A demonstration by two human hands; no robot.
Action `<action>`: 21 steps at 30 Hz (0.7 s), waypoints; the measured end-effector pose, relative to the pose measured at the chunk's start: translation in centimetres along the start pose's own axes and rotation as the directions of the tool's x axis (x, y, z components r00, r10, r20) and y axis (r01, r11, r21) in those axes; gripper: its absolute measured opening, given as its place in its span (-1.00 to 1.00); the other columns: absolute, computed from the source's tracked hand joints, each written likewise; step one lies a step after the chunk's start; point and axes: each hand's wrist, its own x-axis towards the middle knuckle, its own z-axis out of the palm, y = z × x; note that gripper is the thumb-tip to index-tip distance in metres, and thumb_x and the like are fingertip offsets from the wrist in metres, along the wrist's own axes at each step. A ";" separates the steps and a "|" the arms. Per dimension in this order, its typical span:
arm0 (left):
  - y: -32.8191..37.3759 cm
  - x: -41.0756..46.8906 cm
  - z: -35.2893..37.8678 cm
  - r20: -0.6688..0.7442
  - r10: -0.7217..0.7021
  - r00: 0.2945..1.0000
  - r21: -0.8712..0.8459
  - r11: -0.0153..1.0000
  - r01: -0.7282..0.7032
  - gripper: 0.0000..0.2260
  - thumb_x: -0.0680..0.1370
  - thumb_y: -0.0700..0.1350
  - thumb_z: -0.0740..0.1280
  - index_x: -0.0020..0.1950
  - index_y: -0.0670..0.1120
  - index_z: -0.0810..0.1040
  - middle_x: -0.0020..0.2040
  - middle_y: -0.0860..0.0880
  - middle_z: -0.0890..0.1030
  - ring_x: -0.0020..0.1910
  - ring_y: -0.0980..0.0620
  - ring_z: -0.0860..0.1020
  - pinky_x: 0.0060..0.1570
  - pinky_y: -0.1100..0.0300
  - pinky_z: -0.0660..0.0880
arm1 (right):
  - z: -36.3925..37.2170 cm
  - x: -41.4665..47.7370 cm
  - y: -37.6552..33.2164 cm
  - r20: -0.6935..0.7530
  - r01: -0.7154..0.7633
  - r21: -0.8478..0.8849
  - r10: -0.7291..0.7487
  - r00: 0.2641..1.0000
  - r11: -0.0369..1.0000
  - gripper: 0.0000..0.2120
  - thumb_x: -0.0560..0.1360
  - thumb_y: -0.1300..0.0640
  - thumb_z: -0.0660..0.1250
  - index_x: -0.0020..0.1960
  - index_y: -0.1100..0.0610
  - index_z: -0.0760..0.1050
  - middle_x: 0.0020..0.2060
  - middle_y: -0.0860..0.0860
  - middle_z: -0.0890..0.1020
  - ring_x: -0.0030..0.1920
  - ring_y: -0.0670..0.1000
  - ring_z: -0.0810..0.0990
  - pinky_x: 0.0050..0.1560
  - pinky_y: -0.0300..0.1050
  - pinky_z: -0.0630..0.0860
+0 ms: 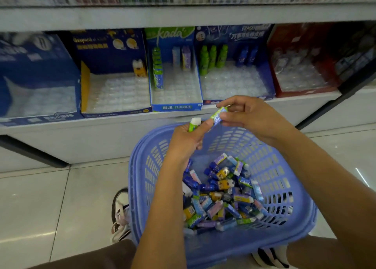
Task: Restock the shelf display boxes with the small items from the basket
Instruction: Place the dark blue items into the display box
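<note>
1. The right hand (250,120) pinched a green eraser stick (218,116) by its end; the left hand (186,142) closed around another stick (193,124).
2. Both sat above the basket (284,167), below the display box (176,105).
3. The sticks looked light and stiff; mid-body holds would suit.

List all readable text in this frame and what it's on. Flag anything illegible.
"kada": green header of the middle blue-and-white cardboard display box.
"解压 开关橡皮": that box's front lip.
"ERASER": header of the dark blue display box holding green bottle-shaped items; the Chinese line below is blurred.
"Gaspard": yellow print on the navy display box; the rest is blurred.
"kada": green wrapper in the blue plastic basket.
Top-shelf packs, red box, far-left box: unreadable.
</note>
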 end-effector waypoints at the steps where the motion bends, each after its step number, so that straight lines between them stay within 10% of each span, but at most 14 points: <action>1: 0.8 -0.1 -0.1 -0.061 0.066 0.996 0.033 0.997 -0.064 -0.69 0.47 0.00 0.44 -0.40 -0.06 0.46 -0.56 0.06 0.25 -0.56 0.10 0.20 -0.53 0.29 0.22 | 0.4 0.4 -0.5 -0.025 -0.007 0.078 0.009 1.000 0.997 -0.83 0.43 0.32 0.39 0.02 0.20 0.57 -0.13 0.16 0.66 -0.18 -0.02 0.66 -0.04 -0.25 0.61; 5: 3.2 -0.4 -0.7 -0.204 0.178 0.963 0.006 0.984 -0.180 -0.73 0.54 0.06 0.33 -0.25 -0.06 0.61 -0.48 0.04 0.25 -0.52 0.11 0.22 -0.51 0.26 0.23 | 1.7 3.4 -2.8 -0.201 0.062 0.111 -0.038 0.979 0.992 -0.89 0.41 0.36 0.41 -0.11 0.22 0.53 -0.24 0.12 0.64 -0.36 -0.12 0.65 -0.21 -0.32 0.61; 13: 4.7 -0.2 -3.5 -0.094 -0.074 0.993 -0.568 0.823 0.008 -0.55 0.66 0.07 0.02 0.06 -0.16 0.62 -0.43 0.04 0.42 -0.55 0.15 0.28 -0.61 0.33 0.20 | 4.1 12.7 -8.0 -0.231 0.259 -0.542 -0.438 0.869 0.800 -0.80 0.45 0.22 0.40 0.06 0.24 0.60 0.00 0.13 0.66 -0.03 -0.05 0.62 0.09 -0.14 0.52; 16: 4.8 -0.3 -4.3 -0.143 -0.076 0.987 -0.599 0.801 -0.025 -0.59 0.65 0.02 0.06 0.09 -0.17 0.63 -0.41 0.05 0.43 -0.53 0.15 0.28 -0.60 0.33 0.22 | 5.8 14.5 -8.9 -0.200 0.232 -0.465 -0.356 0.913 0.855 -0.83 0.42 0.23 0.44 0.00 0.23 0.60 -0.02 0.15 0.66 0.05 0.10 0.61 0.16 0.03 0.52; 21: 4.9 -0.2 -5.7 -0.250 -0.057 0.967 -0.664 0.737 -0.128 -0.62 0.64 -0.03 0.06 0.06 -0.18 0.63 -0.39 0.03 0.43 -0.52 0.14 0.30 -0.59 0.32 0.24 | 6.5 13.0 -7.8 -0.114 0.391 -0.340 -0.450 0.886 0.855 -0.88 0.41 0.23 0.45 -0.10 0.08 0.55 -0.28 -0.11 0.60 -0.31 -0.28 0.54 -0.20 -0.40 0.48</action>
